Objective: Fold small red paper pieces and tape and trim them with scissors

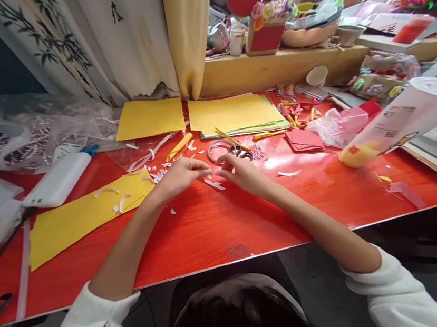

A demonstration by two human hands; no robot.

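Observation:
Near the middle of the red table (226, 226), my left hand (184, 175) and my right hand (241, 172) almost meet at the fingertips. Each is closed in a pinch; anything between the fingers is too small to make out. Small white paper scraps (159, 175) lie beside my left hand, and curled white strips (215, 185) rest just below the fingertips. Directly behind my right hand are scissors (241, 153) and a roll of clear tape (217, 150). A rolled yellow paper piece (179, 147) lies beyond my left hand.
Yellow sheets (149, 118) and a stack of coloured paper (232, 113) lie at the back. More yellow paper (85, 214) is at left, near a white power bank (59, 180). Red paper squares (304, 141) and a tilted drink cup (392, 118) stand at right.

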